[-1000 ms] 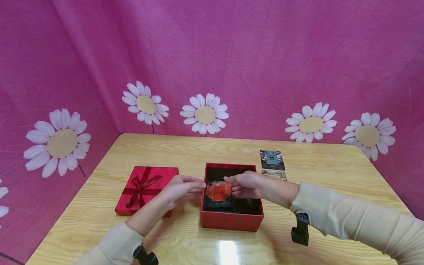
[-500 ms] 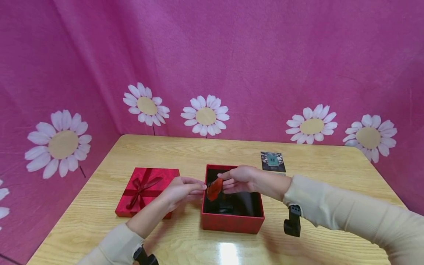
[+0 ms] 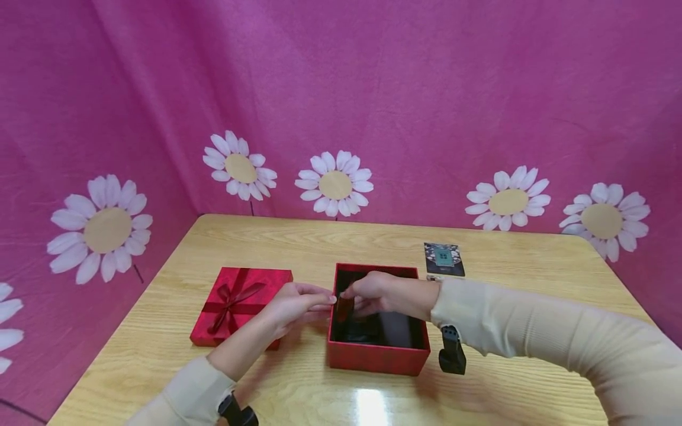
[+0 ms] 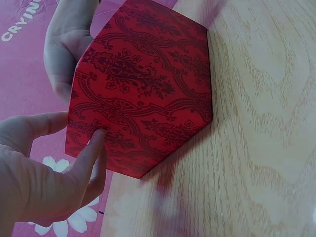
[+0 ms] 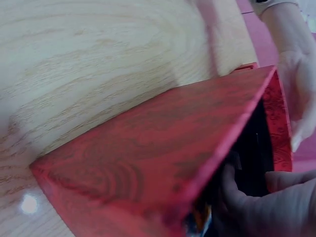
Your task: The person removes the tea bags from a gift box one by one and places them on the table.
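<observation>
An uncovered red gift box (image 3: 378, 359) with a black inside stands on the table. My left hand (image 3: 299, 305) pinches its left wall, thumb at the rim and fingers against the patterned outer side (image 4: 143, 94). Inside the box, near that same wall, my right hand (image 3: 375, 293) holds a small flat packet (image 3: 345, 309), dark red-orange in the shade and tipped on edge. My right fingers are partly hidden by the box wall in the right wrist view, where a bit of a colourful packet (image 5: 200, 217) shows below the rim.
Left of the box lies its red lid (image 3: 234, 305) with a ribbon bow. Behind the box to the right is a dark packet with a teal label (image 3: 444, 257); another beside it is mostly covered by my right sleeve (image 3: 495, 319). A flowered pink cloth (image 3: 415, 118) hangs behind the table.
My right hand has tipped the orange packet from facing up onto its edge and moved left and lower into the box with it. My left hand has stayed at the left wall.
</observation>
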A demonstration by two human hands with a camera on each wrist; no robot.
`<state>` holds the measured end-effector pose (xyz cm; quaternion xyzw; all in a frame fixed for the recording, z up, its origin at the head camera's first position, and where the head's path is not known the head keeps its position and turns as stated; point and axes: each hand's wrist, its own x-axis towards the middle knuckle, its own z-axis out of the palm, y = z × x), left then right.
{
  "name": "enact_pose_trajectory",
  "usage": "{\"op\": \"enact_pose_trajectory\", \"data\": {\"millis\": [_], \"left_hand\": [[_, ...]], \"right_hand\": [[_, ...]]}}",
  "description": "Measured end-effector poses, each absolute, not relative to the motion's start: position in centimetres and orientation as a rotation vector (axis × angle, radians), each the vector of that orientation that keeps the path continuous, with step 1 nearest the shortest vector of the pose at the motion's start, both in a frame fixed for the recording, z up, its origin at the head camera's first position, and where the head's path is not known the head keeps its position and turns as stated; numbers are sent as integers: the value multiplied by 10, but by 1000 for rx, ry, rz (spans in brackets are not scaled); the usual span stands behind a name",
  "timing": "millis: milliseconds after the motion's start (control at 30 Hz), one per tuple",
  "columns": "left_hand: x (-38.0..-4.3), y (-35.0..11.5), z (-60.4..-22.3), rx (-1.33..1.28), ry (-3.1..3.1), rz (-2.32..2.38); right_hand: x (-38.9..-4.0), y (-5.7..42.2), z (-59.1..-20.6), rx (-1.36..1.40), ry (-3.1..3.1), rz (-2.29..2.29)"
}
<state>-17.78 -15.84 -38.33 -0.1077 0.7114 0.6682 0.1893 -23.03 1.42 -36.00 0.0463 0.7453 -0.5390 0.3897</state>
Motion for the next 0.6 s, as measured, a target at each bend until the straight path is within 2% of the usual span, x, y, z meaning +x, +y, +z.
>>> {"op": "enact_pose_trajectory", "data": {"millis": [600], "left_hand": [[-178,-157,-382,-316,2009,1876]], "right_hand": [[-229,21,-364,158,1995,-1391]]}}
